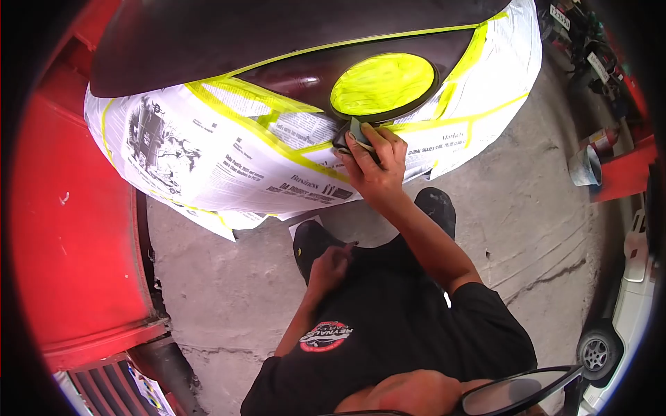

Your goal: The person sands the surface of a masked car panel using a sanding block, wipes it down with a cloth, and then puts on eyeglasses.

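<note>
My right hand (378, 163) is closed on a small grey-green sheet (358, 132), pressing it against the dark lower edge of the car panel (305, 80). Just above the fingers, an oval covered in yellow tape (383, 83) sits in this panel. Newspaper masking (236, 163) with yellow tape strips surrounds the panel below and at both sides. Near my left knee, my left hand (329, 269) has its fingers curled and blurred; what they hold, if anything, cannot be made out.
Bare concrete floor (222, 291) lies beneath. A red metal structure (76, 201) stands at the left. A grey bucket (585, 166) is beside a red object at the right, with parked motorcycles (598, 66) behind. A white vehicle (628, 298) stands at the lower right.
</note>
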